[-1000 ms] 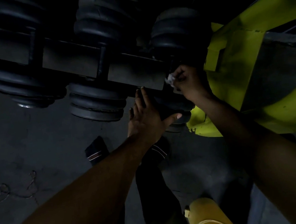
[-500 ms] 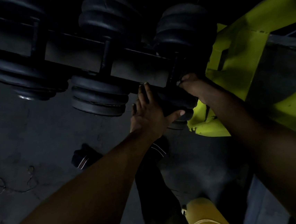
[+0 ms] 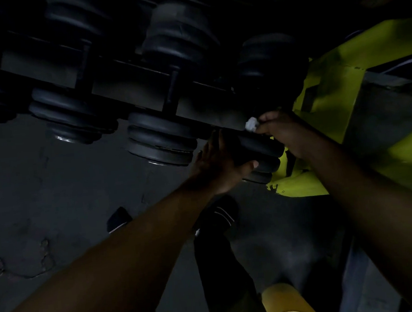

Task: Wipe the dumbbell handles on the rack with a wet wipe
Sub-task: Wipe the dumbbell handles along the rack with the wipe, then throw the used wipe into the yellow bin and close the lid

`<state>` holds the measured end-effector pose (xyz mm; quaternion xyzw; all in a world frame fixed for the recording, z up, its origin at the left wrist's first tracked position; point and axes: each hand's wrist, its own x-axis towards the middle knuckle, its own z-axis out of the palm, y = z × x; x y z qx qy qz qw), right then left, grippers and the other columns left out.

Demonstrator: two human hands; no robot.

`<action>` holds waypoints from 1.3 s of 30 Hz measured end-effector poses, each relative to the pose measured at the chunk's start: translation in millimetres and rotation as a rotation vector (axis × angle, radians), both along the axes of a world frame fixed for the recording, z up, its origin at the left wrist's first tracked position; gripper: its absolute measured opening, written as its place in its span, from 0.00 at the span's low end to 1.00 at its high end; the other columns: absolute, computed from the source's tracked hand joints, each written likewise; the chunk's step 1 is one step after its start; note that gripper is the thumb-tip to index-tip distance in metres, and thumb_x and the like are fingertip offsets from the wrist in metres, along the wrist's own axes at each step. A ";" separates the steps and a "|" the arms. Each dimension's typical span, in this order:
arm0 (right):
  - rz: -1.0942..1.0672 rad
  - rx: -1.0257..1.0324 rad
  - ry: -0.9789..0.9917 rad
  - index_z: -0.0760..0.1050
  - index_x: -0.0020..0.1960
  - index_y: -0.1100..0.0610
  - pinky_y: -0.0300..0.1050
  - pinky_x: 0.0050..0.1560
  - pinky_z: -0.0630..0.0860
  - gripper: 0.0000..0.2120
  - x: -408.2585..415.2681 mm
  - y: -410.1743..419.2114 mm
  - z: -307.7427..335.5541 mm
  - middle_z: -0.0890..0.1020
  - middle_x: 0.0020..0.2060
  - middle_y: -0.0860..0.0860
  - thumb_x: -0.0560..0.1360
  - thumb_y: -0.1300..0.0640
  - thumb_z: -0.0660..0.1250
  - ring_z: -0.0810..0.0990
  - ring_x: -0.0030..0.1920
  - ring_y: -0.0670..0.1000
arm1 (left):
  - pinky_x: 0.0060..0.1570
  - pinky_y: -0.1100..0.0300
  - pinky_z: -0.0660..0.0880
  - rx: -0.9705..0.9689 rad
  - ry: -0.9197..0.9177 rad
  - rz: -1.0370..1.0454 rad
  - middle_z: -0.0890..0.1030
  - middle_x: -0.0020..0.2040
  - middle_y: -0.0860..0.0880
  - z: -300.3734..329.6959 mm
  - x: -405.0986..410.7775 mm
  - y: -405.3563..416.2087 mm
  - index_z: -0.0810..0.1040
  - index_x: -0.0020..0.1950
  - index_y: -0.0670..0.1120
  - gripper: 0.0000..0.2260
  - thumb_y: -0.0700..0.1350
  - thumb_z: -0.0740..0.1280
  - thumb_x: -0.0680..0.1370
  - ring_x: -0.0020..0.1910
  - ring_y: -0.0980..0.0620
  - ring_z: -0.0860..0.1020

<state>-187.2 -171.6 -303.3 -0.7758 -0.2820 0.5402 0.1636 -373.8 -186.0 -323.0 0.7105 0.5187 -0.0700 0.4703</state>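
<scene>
Black dumbbells lie across a dark rack rail [image 3: 127, 85] in dim light. The rightmost dumbbell [image 3: 262, 150] has its near weight head under the rail's right end. My left hand [image 3: 215, 162] rests flat against that head, fingers straight and thumb spread under it. My right hand [image 3: 283, 133] pinches a small crumpled white wet wipe [image 3: 251, 123] just above the head, at the rail's end where the handle runs. The handle itself is hidden in shadow. Another dumbbell's handle [image 3: 172, 93] shows to the left.
A yellow-green machine frame [image 3: 346, 107] stands close on the right, touching the rack's end. Below are a dark grey floor [image 3: 52, 195], my legs and dark shoes [image 3: 220, 214], and a yellow cylinder [image 3: 287, 304] at the bottom edge.
My right hand came back out along the handle toward me, and the white wipe shows again. My left hand stayed on the weight head. The view shifted left.
</scene>
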 end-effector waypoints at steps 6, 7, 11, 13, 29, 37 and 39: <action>-0.256 0.156 -0.110 0.77 0.49 0.67 0.32 0.39 0.71 0.03 -37.5 -7.5 0.7 0.80 0.36 0.50 0.76 0.67 0.68 0.77 0.39 0.45 | 0.76 0.50 0.59 0.055 -0.071 -0.132 0.62 0.78 0.46 13.2 -44.3 4.5 0.55 0.81 0.48 0.44 0.72 0.62 0.74 0.77 0.44 0.60; -0.285 0.188 -0.155 0.77 0.51 0.70 0.38 0.42 0.71 0.07 -44.4 -9.9 2.2 0.81 0.40 0.55 0.76 0.66 0.68 0.77 0.43 0.49 | 0.76 0.48 0.60 0.070 -0.073 -0.147 0.63 0.77 0.45 16.7 -51.5 6.3 0.56 0.81 0.47 0.46 0.74 0.59 0.73 0.77 0.44 0.61; -0.368 0.263 -0.245 0.80 0.51 0.62 0.54 0.50 0.77 0.14 -73.9 -22.2 17.4 0.84 0.48 0.60 0.73 0.52 0.71 0.81 0.46 0.55 | 0.75 0.51 0.60 0.137 -0.057 -0.229 0.65 0.76 0.43 42.8 -89.2 13.6 0.58 0.80 0.42 0.41 0.67 0.64 0.77 0.75 0.44 0.63; -0.424 0.251 -0.259 0.81 0.50 0.56 0.55 0.53 0.78 0.13 -93.2 -26.9 35.3 0.84 0.47 0.55 0.72 0.47 0.71 0.83 0.50 0.56 | 0.72 0.50 0.65 0.150 -0.064 -0.257 0.70 0.73 0.42 64.6 -114.2 18.1 0.62 0.78 0.41 0.42 0.70 0.63 0.75 0.72 0.43 0.68; -0.571 0.299 -0.461 0.79 0.44 0.54 0.35 0.38 0.70 0.09 -213.1 -135.9 276.3 0.80 0.38 0.43 0.73 0.48 0.73 0.78 0.39 0.43 | 0.73 0.49 0.66 0.200 -0.054 -0.405 0.69 0.75 0.42 291.3 -237.8 23.9 0.63 0.78 0.43 0.36 0.63 0.67 0.78 0.74 0.44 0.68; -0.673 0.391 -0.591 0.76 0.39 0.51 0.48 0.45 0.74 0.11 -252.9 -235.1 368.1 0.83 0.39 0.48 0.72 0.46 0.72 0.81 0.45 0.52 | 0.76 0.54 0.58 0.282 -0.122 -0.527 0.61 0.80 0.41 387.8 -242.0 -31.6 0.56 0.82 0.41 0.40 0.62 0.66 0.79 0.79 0.45 0.61; -0.689 0.401 -0.618 0.76 0.41 0.52 0.46 0.43 0.72 0.10 -262.5 -262.1 382.0 0.83 0.39 0.49 0.72 0.46 0.72 0.80 0.44 0.51 | 0.76 0.52 0.60 0.312 -0.156 -0.559 0.62 0.80 0.42 407.0 -241.3 -53.8 0.56 0.82 0.42 0.40 0.64 0.65 0.79 0.78 0.44 0.62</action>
